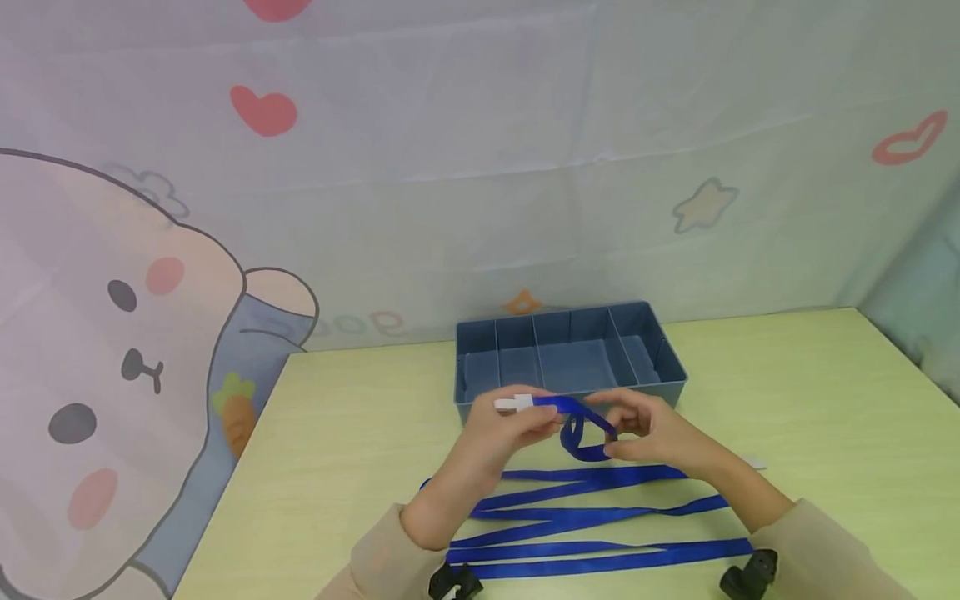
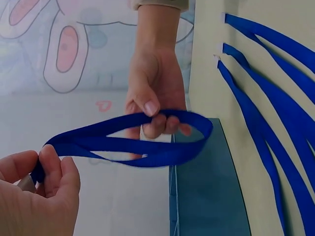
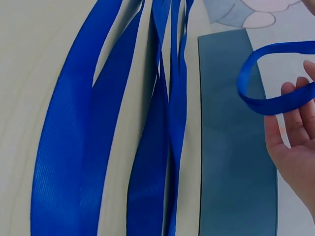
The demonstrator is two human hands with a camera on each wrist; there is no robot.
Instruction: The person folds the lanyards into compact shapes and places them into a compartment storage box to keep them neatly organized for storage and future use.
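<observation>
Looping between the two hands, a blue lanyard (image 2: pixel 182 155) is held above the table (image 1: pixel 337 467), just in front of a divided blue-grey tray (image 1: pixel 551 323). One end of it, with a white clip (image 1: pixel 522 402), is gripped between the thumb and curled fingers of the left hand (image 1: pixel 506 427). The loop is pinched by the right hand (image 1: pixel 648 429); in the left wrist view its thumb is seen against the strap, with fingertips curled inside the loop. More blue lanyards (image 1: pixel 577 520) are laid out crosswise on the table below, nearer the person, roughly side by side, with their straps fanned into narrow V shapes. Pale end pieces can be seen at their tips in the left wrist view. Behind the table, a backdrop (image 1: pixel 450 208) printed with hearts and a large cartoon animal is hung. Beige sleeves (image 1: pixel 393 550) are worn on both arms.
</observation>
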